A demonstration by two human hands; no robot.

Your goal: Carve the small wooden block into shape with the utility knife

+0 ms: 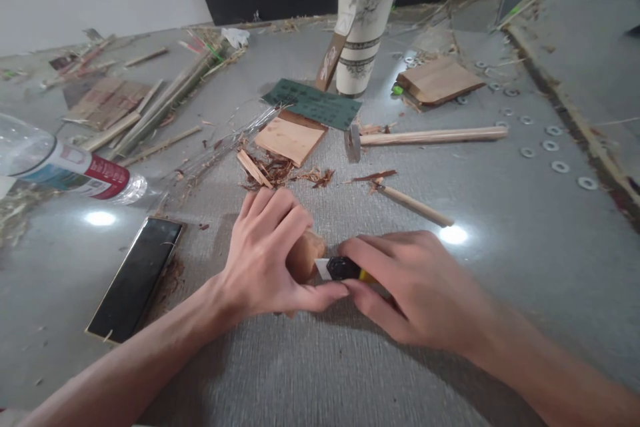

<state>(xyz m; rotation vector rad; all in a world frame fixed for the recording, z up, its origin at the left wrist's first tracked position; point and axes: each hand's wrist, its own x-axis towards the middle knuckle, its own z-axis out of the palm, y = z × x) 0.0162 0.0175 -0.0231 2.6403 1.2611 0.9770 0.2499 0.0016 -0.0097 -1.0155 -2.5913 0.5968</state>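
Note:
My left hand (270, 253) is wrapped around a rounded piece of wood (303, 257) on the grey table, with the thumb stretched toward my right hand. In my right hand (405, 280) is a utility knife (343, 268) with a black and yellow body. Its short blade points left and meets the right side of the wood. My left thumb tip lies just below the knife, close to my right fingers. Much of the wood is hidden under my left hand. Reddish-brown shavings (280, 168) lie beyond my left fingers, beside a flat wooden piece (291, 138).
A black phone (135, 280) and a plastic bottle (75, 170) lie left. Ahead are green sandpaper (315, 103), a small hammer (430, 137), a thin stick (415, 205) and a tall white cup (364, 27). Several washers (560, 167) and a wooden block (440, 80) are at right.

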